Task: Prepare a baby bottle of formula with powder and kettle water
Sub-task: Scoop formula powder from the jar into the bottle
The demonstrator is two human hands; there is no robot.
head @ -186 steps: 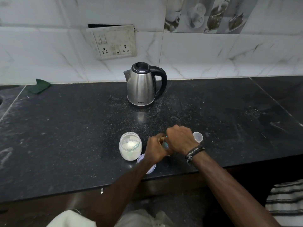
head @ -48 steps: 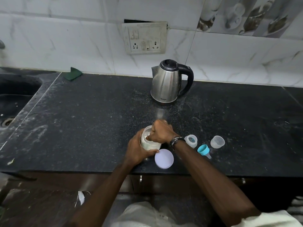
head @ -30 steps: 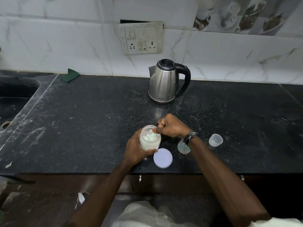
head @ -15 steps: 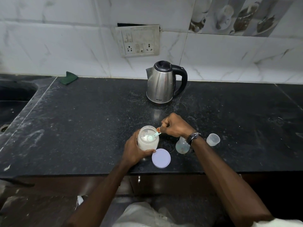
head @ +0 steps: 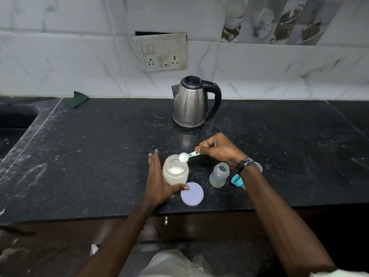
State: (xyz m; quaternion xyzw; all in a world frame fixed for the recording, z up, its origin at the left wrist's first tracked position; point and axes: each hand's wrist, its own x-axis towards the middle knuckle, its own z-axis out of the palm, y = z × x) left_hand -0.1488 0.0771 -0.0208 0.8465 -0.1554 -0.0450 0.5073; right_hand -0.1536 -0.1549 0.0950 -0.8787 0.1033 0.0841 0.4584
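White scoop (head: 184,157) (heaped), right grip (head: 218,149), above jar (head: 175,171)

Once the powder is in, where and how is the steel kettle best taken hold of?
Judging by its pose, grip the black loop handle of the stainless steel kettle, coming from the right: the handle faces right, its spout points left, and the right hand is nearest once it sets down the powder scoop.

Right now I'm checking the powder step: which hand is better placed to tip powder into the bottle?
Right. The right hand already holds the loaded scoop near the open bottle; the left hand rests beside the jar.
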